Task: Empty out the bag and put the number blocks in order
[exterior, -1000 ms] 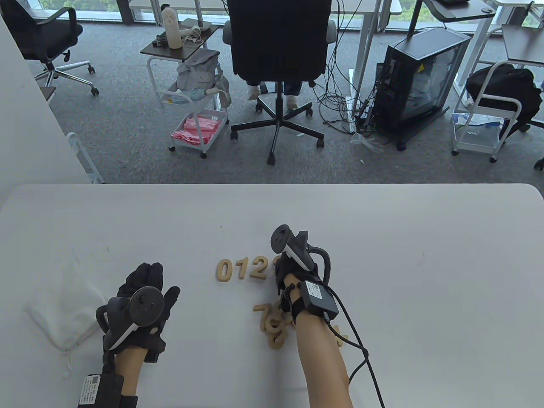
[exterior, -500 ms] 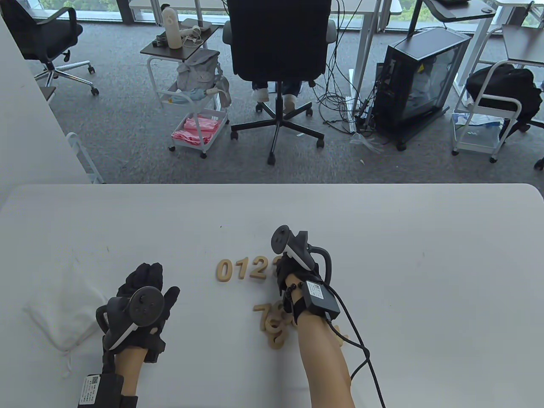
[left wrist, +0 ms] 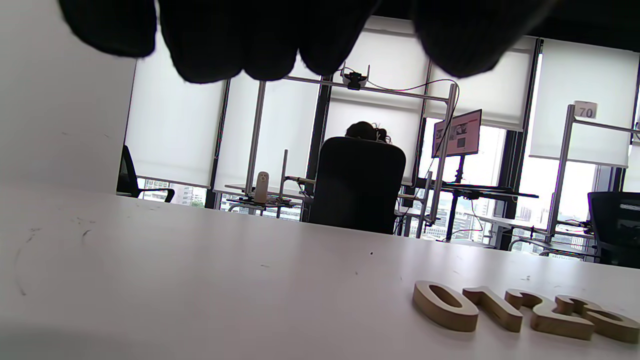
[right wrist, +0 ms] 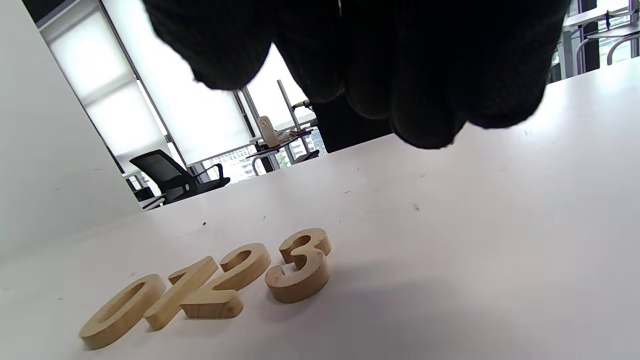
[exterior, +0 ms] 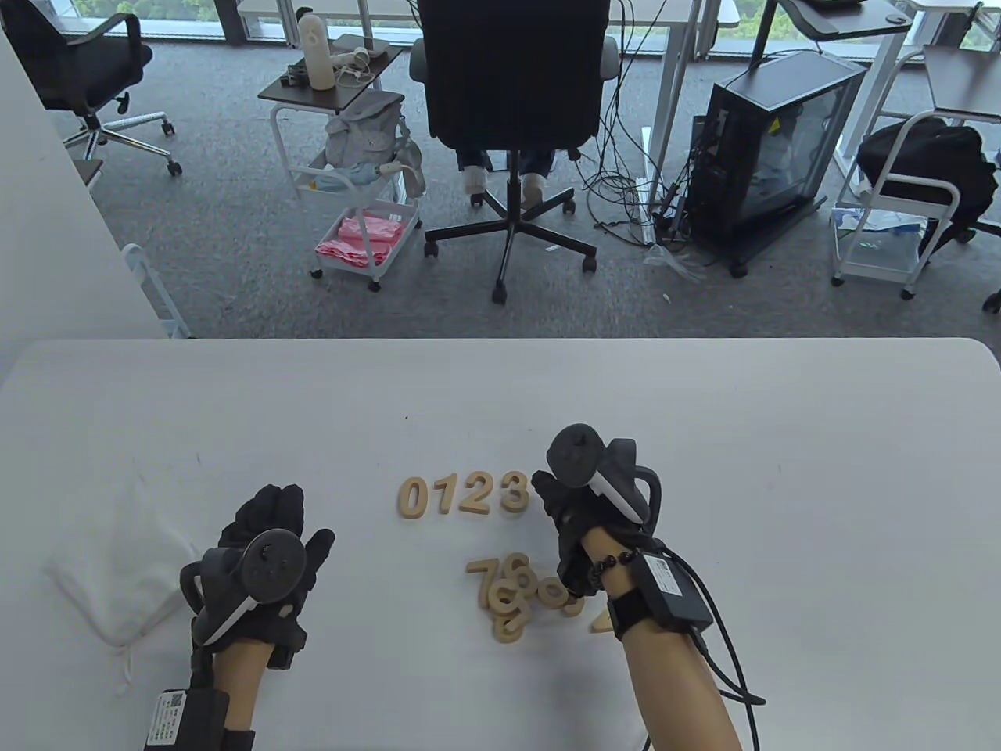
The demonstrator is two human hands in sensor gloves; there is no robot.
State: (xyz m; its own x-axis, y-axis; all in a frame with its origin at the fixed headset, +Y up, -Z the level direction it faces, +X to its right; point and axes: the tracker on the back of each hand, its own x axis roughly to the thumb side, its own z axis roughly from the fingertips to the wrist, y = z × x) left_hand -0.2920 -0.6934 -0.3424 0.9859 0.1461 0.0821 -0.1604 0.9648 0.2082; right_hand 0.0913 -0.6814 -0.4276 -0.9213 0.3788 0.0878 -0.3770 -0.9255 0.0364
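1. Since a second ago, right hand (exterior: 575,520) has shifted right off the row, uncovering the 3 (exterior: 514,491).
2. Blocks 0 (exterior: 412,497), 1 (exterior: 445,495), 2 (exterior: 476,495) and 3 lie flat in a row at mid-tabletop, closely spaced.
3. Right hand's fingers hang loosely curled above the table (exterior: 704,407), holding nothing, just right of the 3.
4. Pile (exterior: 520,594) of remaining blocks lies nearer the front edge; a 7 (exterior: 483,576) shows, others overlap, hard to read.
5. Left hand (exterior: 266,547) rests flat, relaxed, empty.
6. Bag (exterior: 117,571) lies near the left edge.
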